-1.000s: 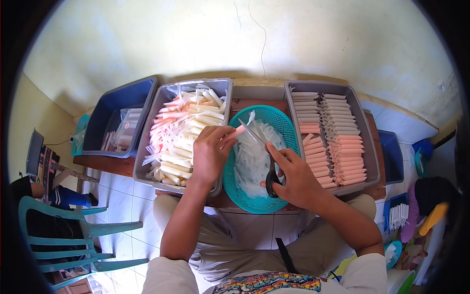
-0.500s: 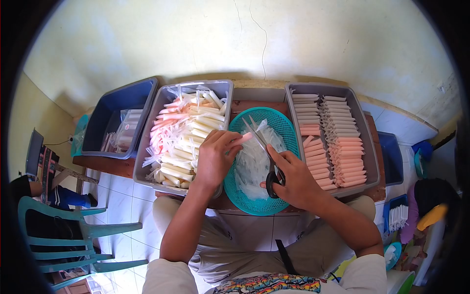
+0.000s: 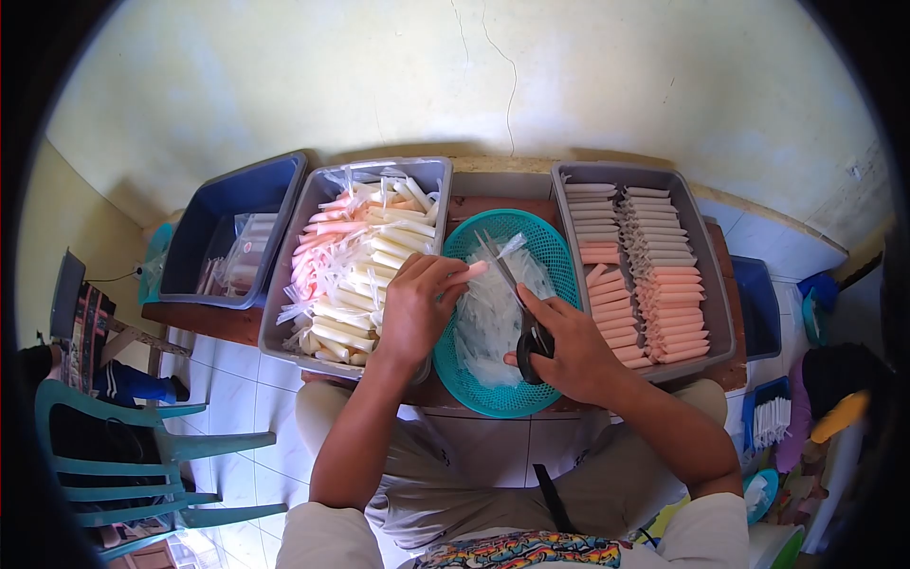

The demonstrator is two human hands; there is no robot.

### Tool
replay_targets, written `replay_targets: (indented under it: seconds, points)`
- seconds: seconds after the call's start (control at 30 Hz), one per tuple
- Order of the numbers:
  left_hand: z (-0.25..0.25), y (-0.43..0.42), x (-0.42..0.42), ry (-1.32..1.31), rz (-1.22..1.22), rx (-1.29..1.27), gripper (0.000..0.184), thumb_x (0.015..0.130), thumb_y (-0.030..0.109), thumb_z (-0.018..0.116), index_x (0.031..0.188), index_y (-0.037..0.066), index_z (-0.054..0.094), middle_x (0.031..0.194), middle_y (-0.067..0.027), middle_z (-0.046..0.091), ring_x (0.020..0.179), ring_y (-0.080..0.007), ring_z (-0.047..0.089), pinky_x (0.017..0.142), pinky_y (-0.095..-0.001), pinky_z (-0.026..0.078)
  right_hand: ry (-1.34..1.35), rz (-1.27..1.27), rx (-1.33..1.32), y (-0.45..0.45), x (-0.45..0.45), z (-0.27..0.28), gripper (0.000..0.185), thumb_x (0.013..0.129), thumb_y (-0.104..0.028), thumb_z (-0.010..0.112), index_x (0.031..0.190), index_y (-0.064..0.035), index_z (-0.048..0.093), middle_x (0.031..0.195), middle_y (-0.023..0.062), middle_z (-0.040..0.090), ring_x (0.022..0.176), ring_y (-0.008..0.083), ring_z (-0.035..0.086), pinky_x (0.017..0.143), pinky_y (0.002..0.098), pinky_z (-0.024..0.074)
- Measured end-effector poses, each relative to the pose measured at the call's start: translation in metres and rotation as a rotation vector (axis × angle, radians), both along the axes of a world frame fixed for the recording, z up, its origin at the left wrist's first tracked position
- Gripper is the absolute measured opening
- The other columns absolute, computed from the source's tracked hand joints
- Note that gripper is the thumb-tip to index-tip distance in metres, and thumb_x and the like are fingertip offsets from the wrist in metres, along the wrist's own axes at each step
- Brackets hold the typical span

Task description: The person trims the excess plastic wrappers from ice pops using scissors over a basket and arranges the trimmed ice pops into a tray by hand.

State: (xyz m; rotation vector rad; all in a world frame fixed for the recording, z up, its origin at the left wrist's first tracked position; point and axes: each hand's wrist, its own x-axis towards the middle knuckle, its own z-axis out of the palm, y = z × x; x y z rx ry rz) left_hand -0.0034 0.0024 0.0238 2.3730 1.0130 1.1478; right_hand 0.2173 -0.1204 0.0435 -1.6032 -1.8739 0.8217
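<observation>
Between its fingertips my left hand (image 3: 417,299) pinches a pink stick (image 3: 466,274) in clear wrap, over the left rim of a teal basket (image 3: 559,251). My right hand (image 3: 569,346) is closed round the black-handled scissors (image 3: 507,270), whose blades point up and left, close to the stick's end. Clear plastic scraps (image 3: 493,327) lie in the basket below. To the left, a grey tub (image 3: 275,322) holds a loose pile of cream and pink sticks. On the right, another grey tub (image 3: 718,275) holds pink and pale sticks stacked in two columns.
A dark blue tub (image 3: 190,228) with packets stands at the far left of the brown table (image 3: 227,322). A teal plastic chair (image 3: 161,465) is at lower left, near a person's leg (image 3: 137,382). At right are a blue bin (image 3: 758,308) and a small blue tray (image 3: 770,417).
The stick has moved slightly down and right from its place a second ago. A clear plastic piece now shows just right of the scissor tips. The scissors stay in my right hand.
</observation>
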Motion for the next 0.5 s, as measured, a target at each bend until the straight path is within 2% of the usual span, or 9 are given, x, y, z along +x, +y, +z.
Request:
replay_targets:
  seconds: [0.13, 0.27, 0.33, 0.37, 0.43, 0.5]
  points:
    - [0.002, -0.001, 0.0, 0.011, -0.017, 0.01, 0.042, 0.076, -0.007, 0.085, 0.113, 0.013, 0.082, 0.098, -0.0055, 0.075, 0.092, -0.029, 0.07, 0.081, -0.0417, 0.059, 0.066, -0.006, -0.1, 0.001, 0.0, 0.005, 0.095, 0.092, -0.037, 0.086, 0.162, 0.0067, 0.041, 0.106, 0.0206, 0.062, 0.093, 0.0332, 0.064, 0.085, 0.0431, 0.0522]
    - [0.003, -0.001, -0.002, 0.028, -0.014, 0.004, 0.042, 0.077, -0.006, 0.085, 0.115, 0.013, 0.082, 0.099, -0.0052, 0.075, 0.092, -0.029, 0.07, 0.081, -0.0415, 0.059, 0.084, 0.001, -0.075, 0.003, 0.003, -0.007, 0.097, 0.092, -0.041, 0.086, 0.162, 0.0075, 0.04, 0.104, 0.0201, 0.062, 0.096, 0.033, 0.064, 0.087, 0.0433, 0.0512]
    - [0.002, 0.001, -0.003, 0.038, -0.001, 0.005, 0.037, 0.077, -0.004, 0.087, 0.111, 0.009, 0.08, 0.098, -0.0076, 0.076, 0.092, -0.0296, 0.072, 0.081, -0.0414, 0.059, 0.148, -0.022, -0.08, 0.005, 0.003, -0.012, 0.1, 0.09, -0.036, 0.09, 0.167, 0.0006, 0.037, 0.109, 0.0154, 0.058, 0.095, 0.0243, 0.061, 0.084, 0.039, 0.0535]
    - [0.001, 0.002, -0.003, 0.048, 0.012, 0.003, 0.033, 0.077, -0.001, 0.09, 0.107, 0.006, 0.077, 0.098, -0.0099, 0.076, 0.091, -0.0302, 0.073, 0.081, -0.0412, 0.06, 0.147, -0.021, -0.077, 0.005, 0.003, -0.011, 0.1, 0.09, -0.036, 0.09, 0.167, 0.0006, 0.037, 0.109, 0.0154, 0.058, 0.095, 0.0243, 0.061, 0.084, 0.039, 0.0535]
    - [0.0, 0.003, -0.004, 0.049, 0.013, 0.02, 0.033, 0.077, -0.001, 0.089, 0.108, 0.006, 0.077, 0.098, -0.0098, 0.077, 0.091, -0.0301, 0.073, 0.081, -0.0414, 0.06, 0.108, -0.04, -0.083, 0.006, 0.001, -0.001, 0.097, 0.093, -0.043, 0.084, 0.161, 0.01, 0.039, 0.104, 0.02, 0.061, 0.1, 0.034, 0.063, 0.09, 0.0433, 0.0501]
    - [0.003, 0.002, -0.004, 0.048, 0.015, 0.039, 0.034, 0.078, -0.001, 0.089, 0.109, 0.006, 0.077, 0.099, -0.0097, 0.077, 0.091, -0.0301, 0.073, 0.082, -0.0415, 0.06, 0.066, -0.053, -0.115, 0.009, 0.0, -0.002, 0.097, 0.094, -0.043, 0.084, 0.161, 0.01, 0.039, 0.105, 0.0209, 0.061, 0.101, 0.0352, 0.063, 0.091, 0.044, 0.0501]
